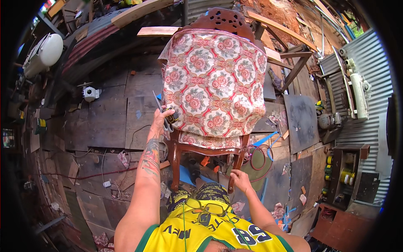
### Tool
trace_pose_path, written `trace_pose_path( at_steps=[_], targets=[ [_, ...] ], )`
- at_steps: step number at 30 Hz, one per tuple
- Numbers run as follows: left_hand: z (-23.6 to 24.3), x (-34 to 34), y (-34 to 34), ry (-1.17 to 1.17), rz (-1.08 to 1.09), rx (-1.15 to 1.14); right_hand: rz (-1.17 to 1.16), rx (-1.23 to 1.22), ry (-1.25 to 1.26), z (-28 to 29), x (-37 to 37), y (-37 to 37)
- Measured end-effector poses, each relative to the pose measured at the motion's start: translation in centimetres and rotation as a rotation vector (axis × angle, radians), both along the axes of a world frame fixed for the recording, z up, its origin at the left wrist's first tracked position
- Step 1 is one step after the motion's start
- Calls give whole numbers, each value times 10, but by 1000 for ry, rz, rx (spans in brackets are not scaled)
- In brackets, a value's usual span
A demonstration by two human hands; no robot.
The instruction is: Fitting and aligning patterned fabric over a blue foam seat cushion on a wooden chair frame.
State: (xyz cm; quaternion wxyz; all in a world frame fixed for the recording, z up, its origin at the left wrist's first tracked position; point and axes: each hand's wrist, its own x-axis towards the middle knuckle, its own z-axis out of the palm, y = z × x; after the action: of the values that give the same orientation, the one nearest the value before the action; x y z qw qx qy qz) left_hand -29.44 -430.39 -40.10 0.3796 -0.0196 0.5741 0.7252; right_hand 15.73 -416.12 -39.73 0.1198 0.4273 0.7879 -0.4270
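Observation:
A brown wooden chair [175, 157] with a carved, pierced back [224, 20] stands before me. Floral fabric [218, 82] in pink, cream and red is draped over its seat, the edges hanging loose. At the seat's left front corner, my left hand [158, 117] is closed round scissors [156, 100], blades pointing away from me. A small black-and-yellow object [173, 115] sits by the same fingers; its kind is unclear. My right hand [240, 179] is low beside the chair's right front leg [237, 166], fingers curled in. Whatever they may hold is hidden.
Worn wooden boards [105, 105] form the floor, strewn with scraps and cords. A red hose [96, 174] runs at left, and a coiled one [261, 157] lies right of the chair. A wooden frame [296, 71] stands behind right; a white tank [44, 54] is far left.

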Motion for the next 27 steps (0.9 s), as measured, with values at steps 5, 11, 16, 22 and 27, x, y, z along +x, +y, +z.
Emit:
trace_pose_path(
  at_steps=[5,11,16,22,27],
  targets=[
    [49,24,-7,7,19,230,-497,-660,280,-6,-63,-3],
    [139,87,-14,-81,-104,424,-901,-1374,568,-1,-153,0],
    [176,146,-77,-146,-98,490,-1046,-1245,1154,37,-161,18],
    [167,196,-196,-280,320,389,-575,-522,889,137,-108,-10],
    [189,254,-269,-260,644,461,106,-185,810,215,-123,-44]
  ],
)
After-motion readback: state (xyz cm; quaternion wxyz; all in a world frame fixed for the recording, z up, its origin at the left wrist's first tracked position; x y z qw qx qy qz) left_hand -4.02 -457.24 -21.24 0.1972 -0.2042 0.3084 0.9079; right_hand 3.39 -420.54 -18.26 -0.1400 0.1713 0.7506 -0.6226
